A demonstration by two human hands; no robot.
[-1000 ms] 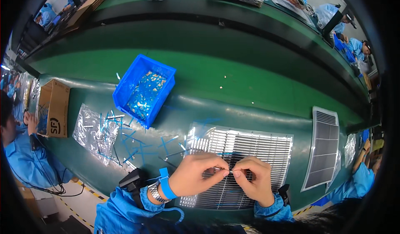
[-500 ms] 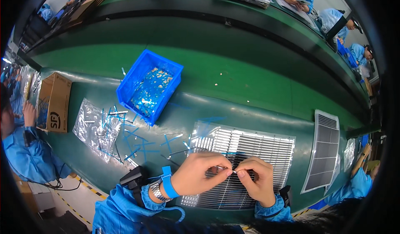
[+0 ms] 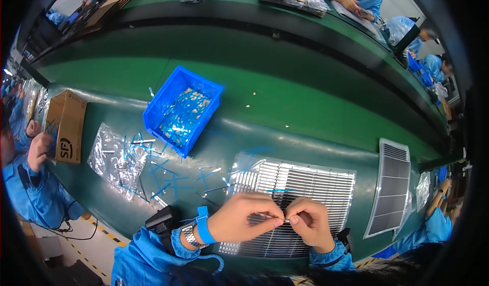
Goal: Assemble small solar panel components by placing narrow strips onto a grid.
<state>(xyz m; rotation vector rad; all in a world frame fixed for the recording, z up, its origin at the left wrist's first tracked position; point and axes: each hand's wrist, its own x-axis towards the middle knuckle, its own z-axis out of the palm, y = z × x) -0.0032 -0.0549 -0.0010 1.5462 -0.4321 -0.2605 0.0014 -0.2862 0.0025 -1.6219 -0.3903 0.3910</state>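
Pinched between thumb and forefinger of my left hand [image 3: 244,218] is a thin silvery strip [image 3: 264,215], which runs back toward the palm. My right hand [image 3: 311,224] pinches at the strip's right end, its fingertips close to those of the left. What exactly lies between the right fingertips is too small to make out. Both hands are above a clear sheet [image 3: 321,189] bearing rows of narrow dark and silver strips. A piece of blue film [image 3: 281,191] lies on that sheet, just beyond the hands. A blue band and a metal watch circle my left wrist.
Beyond the hands, a blue bin [image 3: 153,117] holds blue and pale scraps. Blue film pieces and small strips litter the bench left of the sheet, around a clear plastic bag [image 3: 114,156]. Another strip sheet [image 3: 389,189] lies right. A cardboard box [image 3: 71,128] and co-worker [image 3: 35,194] are left.
My fingertips have come down slightly, and the right ones meet the strip's end more closely. The view has shifted a little. At the left, the co-worker's hand has moved by the box.
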